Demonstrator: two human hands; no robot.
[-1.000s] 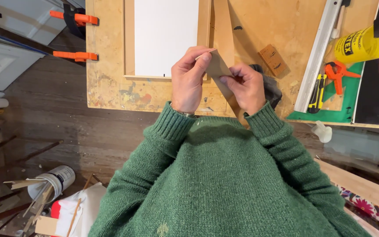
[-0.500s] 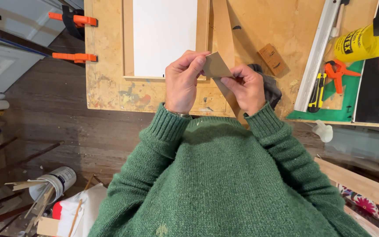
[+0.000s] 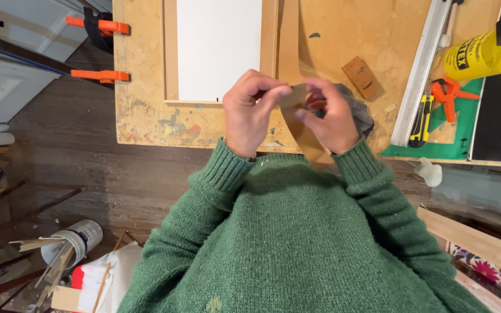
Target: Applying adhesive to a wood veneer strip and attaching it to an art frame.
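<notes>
Two bare hands meet over the near edge of a paint-stained plywood workbench (image 3: 146, 116), pinching a small brownish sheet of paper (image 3: 293, 97) between them. Left hand (image 3: 251, 110), fingers curled, grips the sheet's left side between thumb and fingertips; right hand (image 3: 331, 113) closes on its right side in the same way, thumb toward the middle. The sheet is held just above the bench, in front of the person's chest, and part of it is blurred. A long strip of brown wood (image 3: 290, 40) runs up the bench behind the hands, and its lower end shows beneath them near the bench edge. Both arms wear a green knitted sweater (image 3: 297, 243).

Just beyond the left hand lies a white panel (image 3: 218, 46) set in a light wooden frame (image 3: 170, 52). Two orange clamps (image 3: 97, 75) jut from the bench's left edge. To the right of the hands sit a small brown block (image 3: 362, 77), a grey cloth (image 3: 358, 113) partly hidden by the right hand, a long metal ruler (image 3: 421, 69), a yellow and black utility knife (image 3: 417, 119), a small orange spring clamp (image 3: 449, 95) on a green cutting mat (image 3: 436, 150), and a yellow bottle (image 3: 482, 55) lying on its side. On the dark wooden floor at lower left stands a white can (image 3: 82, 237) holding sticks.
</notes>
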